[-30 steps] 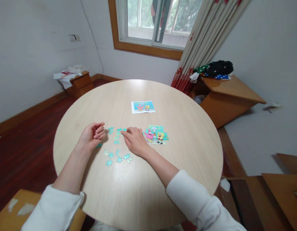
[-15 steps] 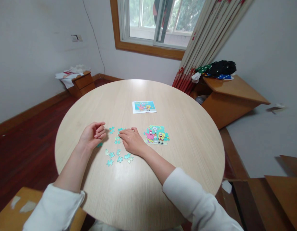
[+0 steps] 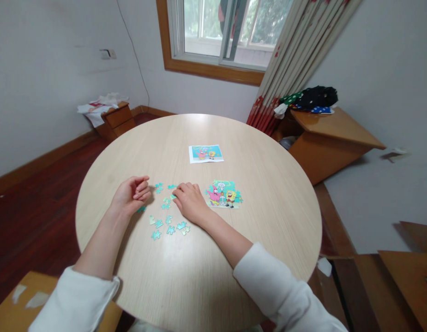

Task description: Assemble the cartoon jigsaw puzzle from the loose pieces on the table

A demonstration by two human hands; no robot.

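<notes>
My right hand point(image 3: 190, 201) is closed in a pinch, palm down, on a small teal puzzle piece point(image 3: 173, 197) low over the table. Loose teal and pale yellow-green jigsaw pieces lie left of it and nearer to me, one of them a star-like teal piece point(image 3: 156, 235). My left hand point(image 3: 131, 196) rests at the left side of these pieces, its fingers curled in with nothing visible in them. Beneath its wrist a teal piece point(image 3: 141, 209) is partly covered. Right of my right hand lies the partly joined puzzle point(image 3: 223, 193) with cartoon figures and uneven edges.
A printed picture card point(image 3: 206, 154) with the same cartoon figures lies farther back on the round wooden table point(image 3: 268, 175). Beyond the table are a small cabinet point(image 3: 119, 119) at left, a tilted wooden cabinet point(image 3: 334, 143) with cloths at right, and a curtain point(image 3: 299, 50).
My right hand has shifted slightly right, away from the loose pieces, and a teal piece now shows at its fingertips. My left hand has stayed nearly still.
</notes>
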